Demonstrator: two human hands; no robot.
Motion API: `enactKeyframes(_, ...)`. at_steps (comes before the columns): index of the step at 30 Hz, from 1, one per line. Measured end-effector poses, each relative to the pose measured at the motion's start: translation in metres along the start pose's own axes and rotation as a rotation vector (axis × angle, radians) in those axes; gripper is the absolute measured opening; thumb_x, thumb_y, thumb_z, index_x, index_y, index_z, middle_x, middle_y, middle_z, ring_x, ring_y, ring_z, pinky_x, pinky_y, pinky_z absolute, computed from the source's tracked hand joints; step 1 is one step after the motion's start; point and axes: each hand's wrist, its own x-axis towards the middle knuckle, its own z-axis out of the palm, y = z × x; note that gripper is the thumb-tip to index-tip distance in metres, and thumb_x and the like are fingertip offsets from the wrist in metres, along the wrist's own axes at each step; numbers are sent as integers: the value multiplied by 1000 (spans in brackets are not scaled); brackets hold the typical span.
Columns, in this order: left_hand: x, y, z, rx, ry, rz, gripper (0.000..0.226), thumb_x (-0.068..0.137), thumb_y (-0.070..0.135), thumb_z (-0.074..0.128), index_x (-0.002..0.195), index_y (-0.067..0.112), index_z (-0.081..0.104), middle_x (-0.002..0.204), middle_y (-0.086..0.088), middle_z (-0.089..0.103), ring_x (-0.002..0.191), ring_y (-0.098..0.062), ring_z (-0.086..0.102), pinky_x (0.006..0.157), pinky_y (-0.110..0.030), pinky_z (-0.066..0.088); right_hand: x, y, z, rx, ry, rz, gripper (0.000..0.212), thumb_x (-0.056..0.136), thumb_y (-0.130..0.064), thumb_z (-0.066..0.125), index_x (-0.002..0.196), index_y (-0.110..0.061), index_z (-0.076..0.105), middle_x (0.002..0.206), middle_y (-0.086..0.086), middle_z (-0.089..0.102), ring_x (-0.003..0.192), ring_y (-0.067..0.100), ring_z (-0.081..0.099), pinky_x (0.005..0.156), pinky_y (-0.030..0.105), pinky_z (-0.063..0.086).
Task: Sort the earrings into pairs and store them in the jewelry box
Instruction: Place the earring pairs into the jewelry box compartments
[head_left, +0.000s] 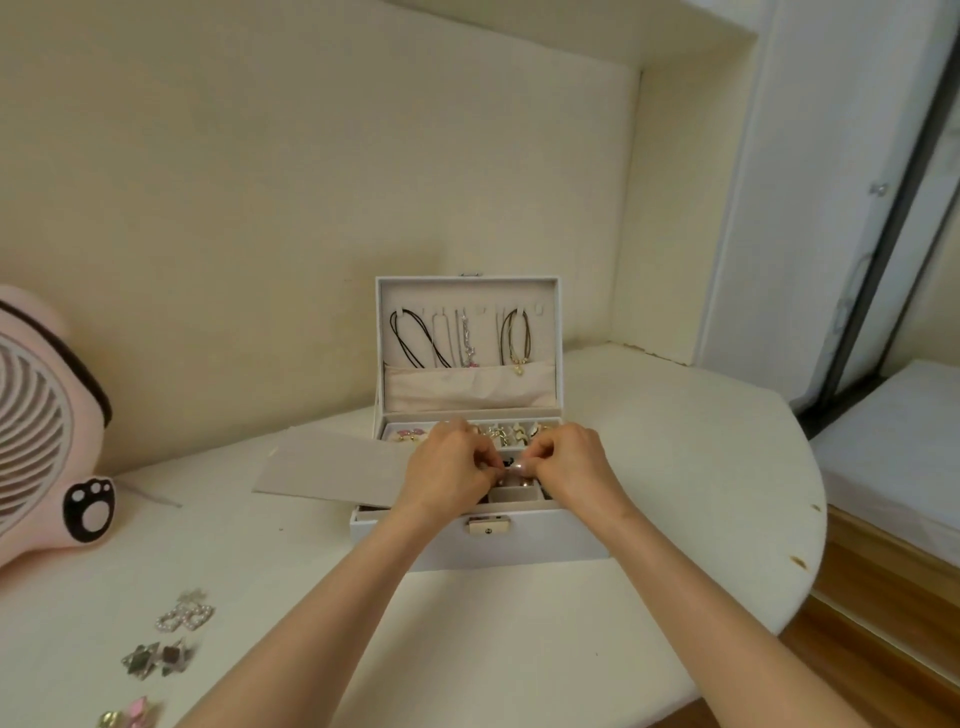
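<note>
A white jewelry box (545, 540) stands open on the table, its lid upright with necklaces (462, 338) hanging inside. Several earrings (511, 434) fill its back compartments. My left hand (449, 467) and my right hand (569, 462) meet over the box's middle, fingertips pinched together on a small pale earring (511, 467) held between them. On the table at the lower left lie a pearl earring pair (187, 616), a dark star-shaped pair (156, 660) and a pink and gold pair (130, 714).
A grey liner sheet (332, 470) lies tilted against the box's left side. A pink fan (47, 426) stands at the far left. The white table's (519, 623) rounded edge drops off at the right, with a wooden floor (883, 623) and a bed beyond.
</note>
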Motion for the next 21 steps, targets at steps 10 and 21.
enactKeyframes(10,0,1,-5,-138,60,-118,22,85,12,50,81,16,72,100,1,55,97,-15,48,77,-29,39,-4,2,2,132,146,-51,39,92,-28,58,65,-3,70,59,-2,64,53,6,54,54,12,38)
enactKeyframes(21,-3,4,-4,-57,75,-67,27,83,9,48,83,16,74,97,2,55,97,-15,48,72,-26,36,-3,5,5,62,145,-45,41,91,-27,57,65,1,70,66,14,68,74,24,61,70,28,41)
